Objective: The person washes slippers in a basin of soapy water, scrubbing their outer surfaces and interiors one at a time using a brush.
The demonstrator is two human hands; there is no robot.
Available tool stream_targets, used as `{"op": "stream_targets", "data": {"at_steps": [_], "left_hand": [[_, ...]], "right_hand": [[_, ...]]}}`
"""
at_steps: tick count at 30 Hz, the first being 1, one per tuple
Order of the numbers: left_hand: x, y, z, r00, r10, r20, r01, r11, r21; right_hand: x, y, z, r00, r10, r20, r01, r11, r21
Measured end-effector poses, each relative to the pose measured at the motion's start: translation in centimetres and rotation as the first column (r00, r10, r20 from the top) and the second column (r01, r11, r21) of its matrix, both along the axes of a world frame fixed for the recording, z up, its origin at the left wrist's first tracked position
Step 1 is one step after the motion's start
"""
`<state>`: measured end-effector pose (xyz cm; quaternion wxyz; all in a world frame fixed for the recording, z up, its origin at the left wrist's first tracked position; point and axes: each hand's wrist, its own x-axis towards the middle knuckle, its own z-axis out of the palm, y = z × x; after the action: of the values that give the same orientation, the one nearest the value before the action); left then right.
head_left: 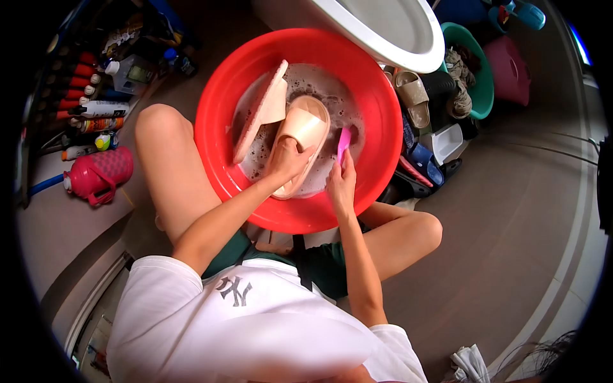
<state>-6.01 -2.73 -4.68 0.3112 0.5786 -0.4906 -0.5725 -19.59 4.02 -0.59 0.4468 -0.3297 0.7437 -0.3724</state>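
A red basin (377,121) stands between my knees, with foamy, greyish water (341,83) in it. My left hand (288,161) grips a cream slide sandal (308,121) by its foot opening, thumb and fingers around the sole. The second cream slide sandal (263,105) leans on its side against the basin's left wall, partly in the water. In my right hand (341,180) is the handle of a pink brush (344,139), held just right of the first sandal and apart from it. The brush's bristles cannot be made out.
Several slippers and shoes (415,102) lie right of the basin, near a green tub (483,70) with cloths and a pink bucket (507,70). A white oval tub (428,45) is behind. Bottles (102,108) and a pink flask (99,175) stand at left.
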Motion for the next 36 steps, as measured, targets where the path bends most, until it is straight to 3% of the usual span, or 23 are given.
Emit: {"op": "stream_targets", "data": {"at_steps": [2, 5, 6, 10, 11, 12, 13, 15, 17, 20, 21, 22, 23, 24, 25, 26, 27, 30, 32, 36], "left_hand": [[-0.4, 0.5, -3.5, 1.000, 0.002, 0.013, 0.000, 0.991, -0.132], [-1.1, -0.1, -0.7, 0.896, 0.201, -0.396, -0.077, 0.948, 0.308], [-1.1, -0.1, -1.3, 0.938, 0.186, -0.292, -0.120, 0.966, 0.230], [0.1, -0.2, -2.9, 0.981, 0.137, -0.136, -0.106, 0.971, 0.215], [0.1, -0.3, -2.9, 0.965, 0.163, -0.204, -0.109, 0.961, 0.253], [-0.1, -0.5, -2.7, 0.943, 0.191, -0.273, -0.109, 0.951, 0.290], [-0.2, -0.9, -2.6, 0.912, 0.223, -0.344, -0.108, 0.940, 0.324], [-0.7, -0.4, -6.3, 0.896, 0.240, -0.372, -0.111, 0.935, 0.338], [-0.4, -0.7, -2.1, 0.846, 0.249, -0.471, -0.063, 0.924, 0.376], [-0.9, -1.0, -3.9, 0.881, 0.282, -0.380, -0.175, 0.941, 0.291], [-1.1, -1.2, -3.1, 0.862, 0.297, -0.410, -0.134, 0.915, 0.381], [-0.9, -1.3, -1.9, 0.842, 0.317, -0.436, -0.090, 0.880, 0.466], [-0.5, -1.2, -1.3, 0.821, 0.347, -0.453, -0.049, 0.834, 0.550], [-0.7, -0.8, -4.0, 0.798, 0.342, -0.495, -0.049, 0.857, 0.513], [-0.3, -0.9, -4.7, 0.817, 0.296, -0.495, -0.012, 0.867, 0.498], [0.0, -0.9, -5.0, 0.835, 0.244, -0.494, 0.029, 0.876, 0.482], [0.2, -0.8, -5.5, 0.850, 0.189, -0.491, 0.074, 0.881, 0.467], [-0.7, -0.5, -5.0, 0.827, 0.297, -0.478, -0.043, 0.880, 0.472], [-0.7, -0.8, -0.8, 0.888, 0.281, -0.363, -0.187, 0.943, 0.274], [-0.7, -1.2, -1.1, 0.840, 0.300, -0.453, -0.087, 0.897, 0.433]], "right_hand": [[2.0, 1.3, 2.8, 0.997, -0.002, 0.071, 0.006, 0.998, -0.059], [5.2, 3.7, 4.4, 0.979, 0.158, -0.127, -0.168, 0.983, -0.078], [6.0, 3.9, 4.6, 0.967, 0.190, -0.172, -0.203, 0.977, -0.061], [6.5, 1.3, 3.6, 0.906, 0.341, -0.250, -0.341, 0.939, 0.043], [6.3, 0.4, 3.3, 0.893, 0.378, -0.246, -0.371, 0.925, 0.078], [6.0, 0.5, 0.6, 0.873, 0.351, -0.340, -0.390, 0.919, -0.052], [5.7, -1.0, 0.5, 0.882, 0.312, -0.353, -0.350, 0.935, -0.048], [4.8, -4.4, 0.2, 0.897, 0.244, -0.370, -0.278, 0.960, -0.041], [3.9, -7.5, -1.1, 0.878, 0.263, -0.401, -0.309, 0.950, -0.052], [4.2, -7.0, 0.0, 0.858, 0.270, -0.437, -0.309, 0.951, -0.020], [4.5, -5.8, 0.7, 0.850, 0.272, -0.452, -0.305, 0.952, -0.001], [5.0, -3.9, 0.2, 0.906, 0.205, -0.369, -0.298, 0.930, -0.216], [5.2, -1.7, -0.3, 0.871, 0.274, -0.408, -0.347, 0.931, -0.115], [6.4, 0.3, 0.7, 0.881, 0.279, -0.381, -0.344, 0.932, -0.113], [7.4, 1.8, 1.9, 0.862, 0.367, -0.349, -0.361, 0.929, 0.085], [7.8, 2.5, 1.4, 0.865, 0.329, -0.380, -0.360, 0.933, -0.011], [7.6, 2.4, 0.7, 0.861, 0.313, -0.401, -0.363, 0.930, -0.054], [6.0, -1.5, -0.7, 0.835, 0.313, -0.452, -0.385, 0.920, -0.074], [5.0, -5.0, -0.6, 0.828, 0.306, -0.470, -0.360, 0.932, -0.028], [4.2, -8.8, -0.5, 0.795, 0.313, -0.519, -0.387, 0.922, -0.037]]}}
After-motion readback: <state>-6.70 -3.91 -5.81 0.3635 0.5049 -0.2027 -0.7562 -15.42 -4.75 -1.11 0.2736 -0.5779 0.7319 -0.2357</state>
